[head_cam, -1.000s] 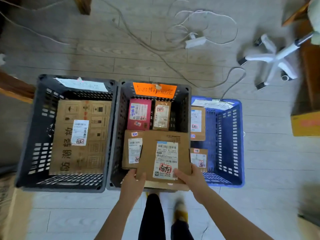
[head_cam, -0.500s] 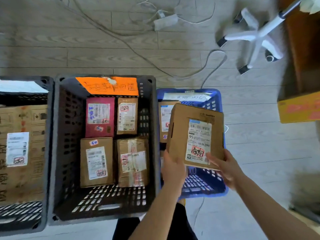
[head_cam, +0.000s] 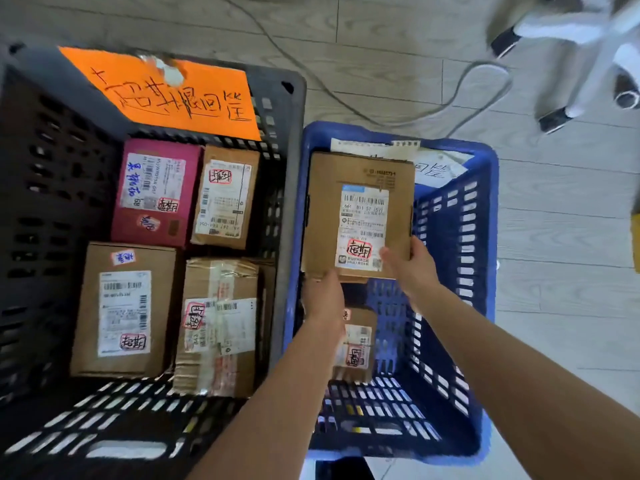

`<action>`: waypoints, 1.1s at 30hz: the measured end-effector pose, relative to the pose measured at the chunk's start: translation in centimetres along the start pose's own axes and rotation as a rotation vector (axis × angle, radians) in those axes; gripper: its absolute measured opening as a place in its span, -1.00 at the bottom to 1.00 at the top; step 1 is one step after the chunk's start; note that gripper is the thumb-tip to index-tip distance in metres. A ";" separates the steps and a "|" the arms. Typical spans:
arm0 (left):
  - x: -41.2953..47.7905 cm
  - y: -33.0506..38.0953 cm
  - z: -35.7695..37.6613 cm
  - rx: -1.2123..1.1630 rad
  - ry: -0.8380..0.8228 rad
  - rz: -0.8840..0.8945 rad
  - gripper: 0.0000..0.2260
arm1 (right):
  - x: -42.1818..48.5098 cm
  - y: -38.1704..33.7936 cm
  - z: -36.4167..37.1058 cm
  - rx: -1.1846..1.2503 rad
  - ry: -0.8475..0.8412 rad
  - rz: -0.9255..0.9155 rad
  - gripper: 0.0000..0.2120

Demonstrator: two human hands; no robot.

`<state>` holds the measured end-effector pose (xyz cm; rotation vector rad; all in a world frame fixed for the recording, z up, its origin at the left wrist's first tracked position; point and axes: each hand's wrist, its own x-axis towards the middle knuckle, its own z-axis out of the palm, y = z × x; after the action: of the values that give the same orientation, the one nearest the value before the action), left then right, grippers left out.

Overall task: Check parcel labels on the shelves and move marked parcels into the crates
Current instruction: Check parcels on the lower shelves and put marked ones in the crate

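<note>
Our left hand [head_cam: 323, 296] and right hand [head_cam: 410, 265] grip the near edge of a brown parcel [head_cam: 325, 202], its label [head_cam: 362, 226] red-stamped, seemingly inside the blue crate [head_cam: 481, 237] with a smaller parcel [head_cam: 358, 344]; the black crate [head_cam: 287, 168], bearing an orange sign [head_cam: 166, 95], holds four parcels [head_cam: 124, 306].

blue crate [head_cam: 450, 237]: moulded plastic, slotted walls, slight sheen. dark grey crate [head_cam: 291, 161]: same slotted plastic, duller. orange sign [head_cam: 166, 95] on its rim: matt paper, black marker ink. held parcel [head_cam: 325, 216]: plain brown cardboard, matt, smooth; its label [head_cam: 362, 223] is white printed paper. magenta box [head_cam: 190, 216]: coated card, smoother than the brown ones. taped box [head_cam: 221, 282]: creased cardboard, wrinkled glossy clear tape. floor [head_cam: 561, 237]: grey wood-grain planks, matt. cable [head_cam: 485, 67]: smooth pale sheath. chair base [head_cam: 568, 29]: white, smooth, too blurred to tell the material.
</note>
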<state>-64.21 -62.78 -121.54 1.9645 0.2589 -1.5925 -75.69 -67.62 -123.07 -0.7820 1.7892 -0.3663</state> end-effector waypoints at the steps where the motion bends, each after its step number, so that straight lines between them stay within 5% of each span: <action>1: -1.4 0.1 -0.9 0.016 -0.027 0.008 -0.83 | -0.8 -0.6 -0.2 -0.042 0.012 -0.001 -0.62; 8: -15.8 4.7 -11.4 0.029 0.007 0.161 -0.84 | -14.8 -10.5 1.0 -0.144 -0.062 -0.085 -0.47; 16: -31.4 9.2 -31.9 -0.138 0.259 0.351 -0.75 | -39.7 -20.6 12.8 -0.209 -0.446 -0.299 -0.59; 19: -37.0 6.8 -42.7 -0.237 0.348 0.484 -0.73 | -50.8 -20.9 19.2 -0.241 -0.556 -0.388 -0.72; 24: -46.6 -1.3 -61.9 -0.313 0.604 0.661 -0.73 | -70.4 -17.2 29.2 -0.371 -0.714 -0.541 -0.61; 28: -53.6 -7.2 -74.2 -0.430 0.749 0.730 -0.82 | -83.7 -14.5 35.1 -0.371 -0.882 -0.560 -0.84; 33: -58.3 -12.4 -84.4 -0.593 0.867 0.680 -0.78 | -94.1 -12.8 40.9 -0.513 -1.054 -0.679 -0.62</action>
<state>-16.04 6.13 -61.41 1.8358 0.3013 -0.1499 -16.11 -9.11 -62.12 -1.5780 0.5751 0.1084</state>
